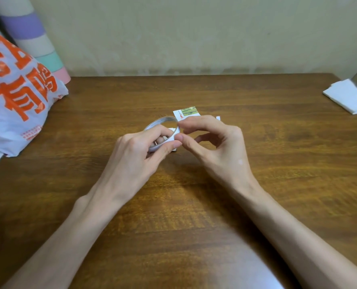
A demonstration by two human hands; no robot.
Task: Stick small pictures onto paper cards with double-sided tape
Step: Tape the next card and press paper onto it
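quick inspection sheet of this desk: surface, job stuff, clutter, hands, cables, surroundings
surface: wooden table, grain showing around the hands
job's things: tape roll held over the table; picture with green stripes lying flat behind the hands; white scrap to its right
clutter: plastic bag with orange print at left; folded white sheets at the far right edge
grippers: left hand grips the tape roll; right hand pinches at the roll's edge with thumb and forefinger
cables: nothing seen
surroundings: plain wall behind the table; striped roll leaning in the left corner
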